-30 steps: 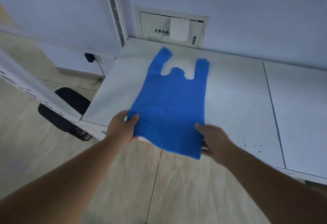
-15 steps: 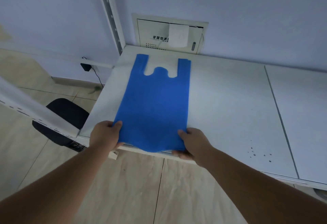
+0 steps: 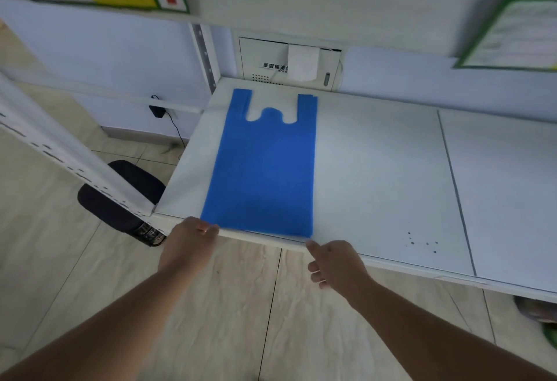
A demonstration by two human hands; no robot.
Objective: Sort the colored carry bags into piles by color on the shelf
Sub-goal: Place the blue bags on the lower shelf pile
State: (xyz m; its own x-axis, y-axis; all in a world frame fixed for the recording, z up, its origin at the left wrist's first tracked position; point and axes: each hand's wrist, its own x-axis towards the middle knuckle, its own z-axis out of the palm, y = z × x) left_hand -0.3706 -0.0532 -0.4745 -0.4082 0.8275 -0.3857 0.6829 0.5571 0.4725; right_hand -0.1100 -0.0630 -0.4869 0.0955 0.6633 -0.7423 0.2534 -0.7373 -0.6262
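A blue carry bag [image 3: 265,169] lies flat on the left end of the white shelf [image 3: 376,175], handles toward the wall and bottom edge along the shelf's front edge. My left hand [image 3: 188,245] is at the bag's near left corner, fingertips touching the corner and the shelf edge without gripping. My right hand [image 3: 334,263] hangs just below the front edge by the bag's near right corner, fingers loosely spread and holding nothing.
A white wall box [image 3: 289,62] with a paper slip sits behind the shelf. Upright shelf rails [image 3: 206,58] stand at the left. A black chair [image 3: 120,197] is on the tiled floor left of the shelf. Posters [image 3: 512,28] hang above.
The bag was pushed further onto the shelf and now lies fully flat. Both hands let go of its bottom edge and drew back toward me. The camera tilted up.
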